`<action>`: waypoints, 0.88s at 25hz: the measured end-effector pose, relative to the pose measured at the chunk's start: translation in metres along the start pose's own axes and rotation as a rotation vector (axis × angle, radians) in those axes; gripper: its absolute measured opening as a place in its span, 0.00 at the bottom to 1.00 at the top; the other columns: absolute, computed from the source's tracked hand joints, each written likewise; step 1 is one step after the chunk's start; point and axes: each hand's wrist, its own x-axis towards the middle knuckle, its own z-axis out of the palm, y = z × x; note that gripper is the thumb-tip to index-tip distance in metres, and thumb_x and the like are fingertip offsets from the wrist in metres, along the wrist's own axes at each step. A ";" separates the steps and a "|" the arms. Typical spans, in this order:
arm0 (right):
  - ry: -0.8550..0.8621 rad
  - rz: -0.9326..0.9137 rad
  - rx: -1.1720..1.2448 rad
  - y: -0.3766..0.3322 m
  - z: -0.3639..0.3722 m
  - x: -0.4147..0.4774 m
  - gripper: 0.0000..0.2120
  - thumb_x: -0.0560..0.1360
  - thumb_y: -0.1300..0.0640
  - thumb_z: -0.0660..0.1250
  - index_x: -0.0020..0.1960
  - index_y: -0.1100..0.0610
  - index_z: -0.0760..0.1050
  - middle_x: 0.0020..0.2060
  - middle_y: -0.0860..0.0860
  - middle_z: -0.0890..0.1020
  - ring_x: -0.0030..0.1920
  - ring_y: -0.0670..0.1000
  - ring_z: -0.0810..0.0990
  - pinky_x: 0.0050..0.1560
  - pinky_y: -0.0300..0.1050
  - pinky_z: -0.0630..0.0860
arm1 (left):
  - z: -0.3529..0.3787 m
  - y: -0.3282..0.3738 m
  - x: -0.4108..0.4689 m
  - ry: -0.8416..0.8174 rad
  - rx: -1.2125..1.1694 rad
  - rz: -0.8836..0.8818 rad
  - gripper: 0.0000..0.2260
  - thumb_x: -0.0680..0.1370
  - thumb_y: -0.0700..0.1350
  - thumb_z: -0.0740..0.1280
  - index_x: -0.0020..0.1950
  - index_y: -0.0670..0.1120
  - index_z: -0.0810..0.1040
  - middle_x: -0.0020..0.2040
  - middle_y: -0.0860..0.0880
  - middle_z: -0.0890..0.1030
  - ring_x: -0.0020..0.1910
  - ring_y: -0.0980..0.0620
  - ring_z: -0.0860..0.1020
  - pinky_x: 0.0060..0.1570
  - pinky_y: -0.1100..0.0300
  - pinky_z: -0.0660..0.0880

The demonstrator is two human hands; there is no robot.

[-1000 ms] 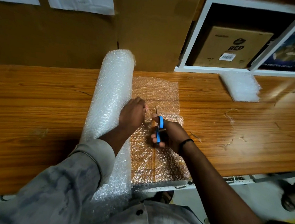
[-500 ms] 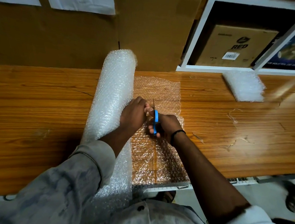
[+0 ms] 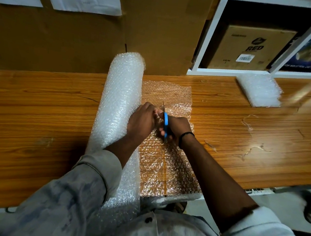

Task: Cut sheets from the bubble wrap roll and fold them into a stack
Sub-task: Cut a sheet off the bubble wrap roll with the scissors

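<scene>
1. The bubble wrap roll [image 3: 120, 104] lies across the wooden table [image 3: 40, 108], clear and knobbly, with a sheet [image 3: 165, 167] unrolled flat to its right
2. The right hand [image 3: 179, 129] grips blue-handled scissors [image 3: 165, 124], blades over the sheet; the left hand [image 3: 141, 124] pinches the sheet just beside them
3. A stack of folded sheets [image 3: 259, 89] sits far right, against the white shelf [image 3: 208, 47]
4. One shelf compartment holds a brown box [image 3: 249, 49] marked RED

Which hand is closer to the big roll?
Left. The left hand lies against the roll; the right hand holds scissors over the sheet, clear of it.
</scene>
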 end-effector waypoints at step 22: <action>0.127 -0.022 -0.076 -0.018 0.013 0.045 0.22 0.65 0.43 0.82 0.35 0.62 0.80 0.30 0.57 0.84 0.27 0.52 0.80 0.27 0.41 0.75 | 0.003 -0.004 0.002 0.048 0.004 0.026 0.07 0.83 0.44 0.64 0.57 0.44 0.79 0.56 0.47 0.78 0.52 0.47 0.76 0.45 0.57 0.69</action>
